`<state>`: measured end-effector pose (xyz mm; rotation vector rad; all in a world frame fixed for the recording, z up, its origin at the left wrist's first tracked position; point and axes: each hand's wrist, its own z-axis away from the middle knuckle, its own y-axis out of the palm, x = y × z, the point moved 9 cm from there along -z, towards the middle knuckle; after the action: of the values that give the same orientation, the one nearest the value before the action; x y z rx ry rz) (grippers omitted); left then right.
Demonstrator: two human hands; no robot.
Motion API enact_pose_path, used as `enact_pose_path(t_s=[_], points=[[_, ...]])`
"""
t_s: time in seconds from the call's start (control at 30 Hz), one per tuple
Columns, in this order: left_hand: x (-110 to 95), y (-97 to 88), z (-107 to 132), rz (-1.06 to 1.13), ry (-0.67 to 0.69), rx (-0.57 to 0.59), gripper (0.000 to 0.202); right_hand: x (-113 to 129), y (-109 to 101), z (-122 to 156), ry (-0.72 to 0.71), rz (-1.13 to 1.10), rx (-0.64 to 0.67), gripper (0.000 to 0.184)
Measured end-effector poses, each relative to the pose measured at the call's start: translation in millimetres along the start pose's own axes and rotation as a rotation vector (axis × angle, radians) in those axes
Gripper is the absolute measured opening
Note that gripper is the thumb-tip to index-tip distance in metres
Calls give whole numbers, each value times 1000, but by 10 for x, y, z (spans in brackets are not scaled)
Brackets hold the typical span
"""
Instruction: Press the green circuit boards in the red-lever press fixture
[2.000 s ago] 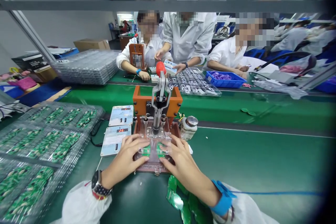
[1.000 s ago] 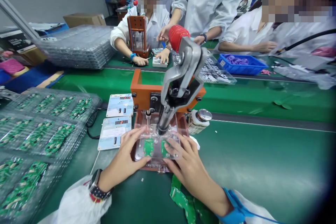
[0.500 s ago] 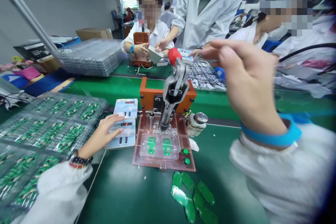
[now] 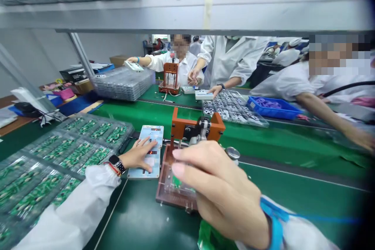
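My right hand is closed low over the press fixture, where its metal lever leads down into my fist; the lever's grip is hidden. Under the hand sits the fixture's clear plate with a green board partly showing. My left hand lies with its fingers spread flat on the lower counter box, which shows a red digit. A second counter box lies just behind it.
Clear trays of green circuit boards fill the left side. Loose green boards lie near the front edge, and a small jar stands right of the fixture. A shelf bar crosses overhead. Across the green belt, co-workers handle trays and a blue bin.
My right hand has come down from head height and closed low over the fixture; the lever now points down toward it. My left hand stays on the counter box. The view has tilted up.
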<state>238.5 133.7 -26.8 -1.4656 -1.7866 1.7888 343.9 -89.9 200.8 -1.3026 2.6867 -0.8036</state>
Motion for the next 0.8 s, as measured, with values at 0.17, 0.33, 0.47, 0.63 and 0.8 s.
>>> enact_pose_path(t_s=[0.17, 0.33, 0.47, 0.63, 0.8], points=[[-47, 311, 19, -140, 35, 334, 98, -113, 139, 323, 30, -8, -41, 29], [0, 390, 33, -186, -19, 402, 105, -99, 106, 342, -33, -67, -142, 30], [73, 273, 64, -99, -65, 374, 116, -139, 134, 409, -4, -118, -191, 29], [222, 187, 86, -26, -116, 410, 124, -137, 120, 454, 14, -97, -236, 28], [205, 185, 63, -29, -97, 425, 124, -118, 82, 405, -6, -28, -231, 28]])
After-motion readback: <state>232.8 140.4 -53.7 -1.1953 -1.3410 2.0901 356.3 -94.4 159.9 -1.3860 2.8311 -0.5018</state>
